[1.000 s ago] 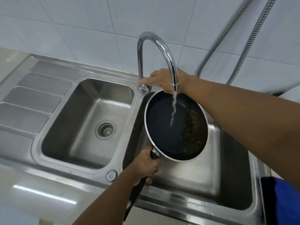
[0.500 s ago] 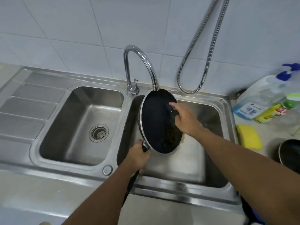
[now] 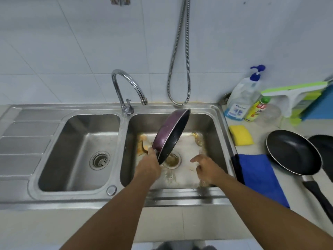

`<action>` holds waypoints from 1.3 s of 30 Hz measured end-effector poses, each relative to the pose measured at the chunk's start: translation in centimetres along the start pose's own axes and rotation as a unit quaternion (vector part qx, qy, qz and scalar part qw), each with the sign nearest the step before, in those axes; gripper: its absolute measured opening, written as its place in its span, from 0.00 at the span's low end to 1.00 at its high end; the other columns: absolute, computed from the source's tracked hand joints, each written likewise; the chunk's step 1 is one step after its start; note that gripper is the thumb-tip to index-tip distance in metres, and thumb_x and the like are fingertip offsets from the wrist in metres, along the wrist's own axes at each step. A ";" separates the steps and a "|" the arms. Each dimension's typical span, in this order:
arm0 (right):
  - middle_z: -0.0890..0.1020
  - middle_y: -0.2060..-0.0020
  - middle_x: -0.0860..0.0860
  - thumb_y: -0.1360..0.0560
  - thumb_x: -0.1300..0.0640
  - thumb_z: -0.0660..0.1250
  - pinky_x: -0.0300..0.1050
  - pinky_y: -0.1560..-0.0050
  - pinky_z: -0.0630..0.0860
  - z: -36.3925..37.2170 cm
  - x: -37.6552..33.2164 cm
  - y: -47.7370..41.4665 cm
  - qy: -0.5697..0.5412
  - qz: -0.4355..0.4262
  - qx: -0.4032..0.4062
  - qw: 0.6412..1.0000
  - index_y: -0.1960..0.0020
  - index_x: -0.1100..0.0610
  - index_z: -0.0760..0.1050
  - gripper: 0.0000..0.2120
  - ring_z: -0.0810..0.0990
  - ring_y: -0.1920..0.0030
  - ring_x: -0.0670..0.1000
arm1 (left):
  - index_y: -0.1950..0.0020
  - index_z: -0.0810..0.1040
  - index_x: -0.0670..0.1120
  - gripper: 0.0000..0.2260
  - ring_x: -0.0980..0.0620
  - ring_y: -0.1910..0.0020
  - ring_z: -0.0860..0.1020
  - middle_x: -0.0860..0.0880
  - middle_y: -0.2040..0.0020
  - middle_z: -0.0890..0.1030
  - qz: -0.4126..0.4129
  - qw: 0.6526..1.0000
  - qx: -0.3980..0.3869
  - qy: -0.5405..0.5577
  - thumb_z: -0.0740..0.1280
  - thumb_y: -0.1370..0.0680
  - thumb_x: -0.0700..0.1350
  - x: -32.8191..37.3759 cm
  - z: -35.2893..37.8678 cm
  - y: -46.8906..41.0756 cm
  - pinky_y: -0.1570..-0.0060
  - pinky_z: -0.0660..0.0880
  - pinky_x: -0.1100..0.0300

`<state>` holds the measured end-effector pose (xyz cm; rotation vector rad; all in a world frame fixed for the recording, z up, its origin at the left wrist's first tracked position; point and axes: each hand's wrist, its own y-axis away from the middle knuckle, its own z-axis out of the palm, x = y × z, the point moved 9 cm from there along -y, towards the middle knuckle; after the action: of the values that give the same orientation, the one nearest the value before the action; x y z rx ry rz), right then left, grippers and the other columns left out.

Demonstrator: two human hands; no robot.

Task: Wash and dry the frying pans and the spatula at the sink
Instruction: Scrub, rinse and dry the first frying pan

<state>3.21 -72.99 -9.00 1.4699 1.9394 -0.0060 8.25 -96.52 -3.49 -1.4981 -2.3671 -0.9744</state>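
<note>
Pan (image 3: 169, 130) stands on edge over the right basin (image 3: 207, 127), purple underside to the left, black inside facing right, low rim hanging just above the drain (image 3: 173, 160). The left hand (image 3: 148, 167) is wrapped round the handle right at the pan's base, and the handle itself is hidden under the fingers. The right hand (image 3: 207, 171) hovers low in the same basin, fingers loose and spread, holding nothing. No water shows at the tap (image 3: 117, 91), and orange greasy residue lies on the basin floor around the drain.

This reads as the tip-out, with the dirty water going out before the scrub. To do it well, I'd keep that low rim over the drain so the grease runs down it rather than across the steel. The grip needs to be tight too, because a wet handle with the weight out in front wants to twist. The free hand looks due for the yellow sponge (image 3: 240, 135) on the counter just right of the basin, with the soap bottle (image 3: 240, 100) behind it. A second frying pan (image 3: 293, 152) waits further right, beside the blue cloth (image 3: 259, 177), and that cloth is best kept dry for later. As for the spatula, I can't pick it out.
</note>
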 end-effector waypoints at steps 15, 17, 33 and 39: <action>0.70 0.30 0.61 0.26 0.55 0.67 0.58 0.32 0.69 -8.7 10.5 7.4 0.136 0.154 0.262 0.943 0.29 0.57 0.70 0.25 0.70 0.33 0.63 | 0.37 0.70 0.42 0.10 0.49 0.69 0.71 0.43 0.61 0.75 -0.039 0.972 -0.140 0.184 0.63 0.18 0.40 7.3 5.4 3.2 0.74 0.72 0.58; 0.64 0.24 0.64 0.23 0.43 0.61 0.67 0.25 0.57 -7.4 13.3 8.8 0.181 0.255 0.206 0.927 0.23 0.55 0.63 0.32 0.62 0.25 0.68 | 0.33 0.70 0.43 0.14 0.52 0.72 0.66 0.45 0.66 0.71 -0.057 0.956 -0.151 0.245 0.63 0.18 0.39 7.0 6.8 3.3 0.77 0.66 0.61; 0.82 0.38 0.60 0.25 0.70 0.62 0.48 0.37 0.71 -15.9 3.8 6.4 -0.173 0.028 0.474 0.863 0.29 0.61 0.75 0.25 0.79 0.40 0.62 | 0.31 0.70 0.49 0.15 0.55 0.76 0.64 0.46 0.66 0.70 -0.062 0.899 -0.191 0.389 0.67 0.16 0.47 4.4 8.5 4.5 0.78 0.65 0.62; 0.66 0.23 0.57 0.23 0.69 0.60 0.51 0.24 0.61 -15.2 -4.4 -1.8 -0.097 -0.120 0.324 0.934 0.23 0.57 0.66 0.29 0.64 0.23 0.59 | 0.35 0.71 0.52 0.11 0.55 0.76 0.64 0.47 0.68 0.69 -0.024 0.889 -0.197 0.413 0.67 0.16 0.47 5.5 7.0 5.6 0.79 0.64 0.63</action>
<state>-5.62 -71.32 4.20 1.5318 2.0312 -0.9450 11.74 -86.65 -3.93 -0.8245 -1.6412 -1.7450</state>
